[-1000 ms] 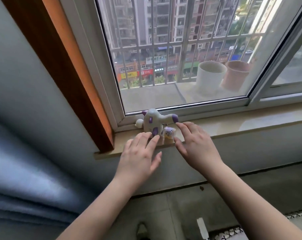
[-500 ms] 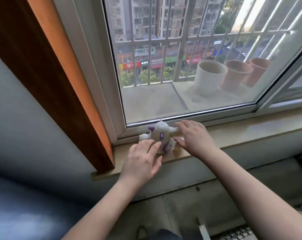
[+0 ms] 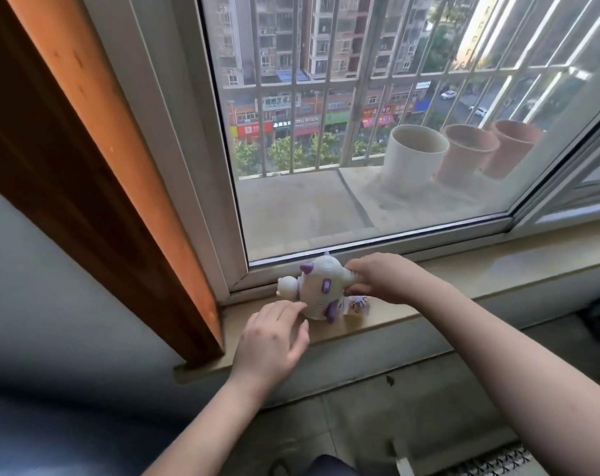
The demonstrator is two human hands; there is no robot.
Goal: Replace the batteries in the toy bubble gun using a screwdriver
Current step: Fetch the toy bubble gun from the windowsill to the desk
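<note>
A white toy bubble gun (image 3: 317, 290) with purple trim stands on the beige windowsill (image 3: 498, 269), close to the window frame at the left end. My right hand (image 3: 386, 278) is closed around its right end. My left hand (image 3: 274, 341) hovers just in front of it with fingers spread, fingertips close to the toy's lower left side. A small white and purple bottle (image 3: 357, 304) lies on the sill right of the toy, partly under my right hand. No screwdriver or batteries are visible.
A brown wooden post (image 3: 102, 201) rises at the sill's left end. The closed window pane (image 3: 377, 149) stands directly behind the toy. Outside are three flower pots (image 3: 415, 159) behind metal bars. A tiled floor (image 3: 412, 400) lies below the sill.
My right hand has closed around the toy's right end and turned it. My left hand has stayed in front, fingers apart. The camera has moved closer to the window.
</note>
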